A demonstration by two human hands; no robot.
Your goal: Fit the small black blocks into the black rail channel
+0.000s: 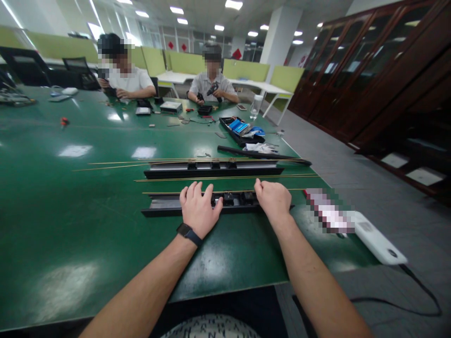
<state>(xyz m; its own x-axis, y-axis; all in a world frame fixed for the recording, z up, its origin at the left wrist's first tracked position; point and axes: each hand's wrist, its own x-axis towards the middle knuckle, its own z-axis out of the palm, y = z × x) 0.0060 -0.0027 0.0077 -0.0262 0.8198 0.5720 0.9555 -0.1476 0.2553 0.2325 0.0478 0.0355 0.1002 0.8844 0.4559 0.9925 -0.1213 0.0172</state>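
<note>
Black rail lies on a green table under ceiling lights.

Dark left-wrist band and pale garment (black dash-like markings).

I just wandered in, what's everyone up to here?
At the green table, one person's left hand is spread over the nearer black channel, and the right hand is curled near its right end; what it grips, if anything, is hidden. A second channel lies beyond. Across the table, two other people handle dark items.
</note>
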